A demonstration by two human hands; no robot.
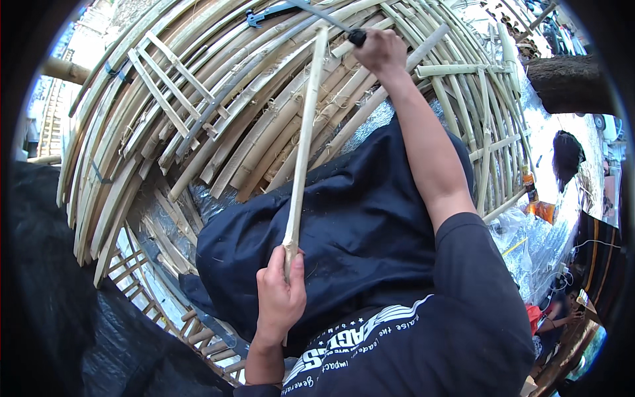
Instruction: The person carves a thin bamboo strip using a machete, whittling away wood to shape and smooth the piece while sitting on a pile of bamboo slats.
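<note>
Black sheeting (99, 334) is draped across the lower left of the frame. Pile of split bamboo strips (251, 109) is spread from the left over the upper centre; a small slatted frame (169, 84) is laid on it, upper left. A hammer-like tool (264, 14) is seen at the top edge, left of centre. Left hand (281, 291), lower centre: clenched around the near end of a pale bamboo strip (305, 145), thumb along it. Strip is held slanted over the dark cloth (357, 218) on the lap, far end at top centre. Right hand (382, 51), top, right of centre: closed on the black handle of a blade tool (324, 14), blade angled up-left, cut off by the top edge. Blade-to-strip contact can't be told. Bamboo lattice (486, 129) is placed at upper right, amber bottle (540, 210) beyond it at right. Another person (559, 322) is partly seen, lower right.
</note>
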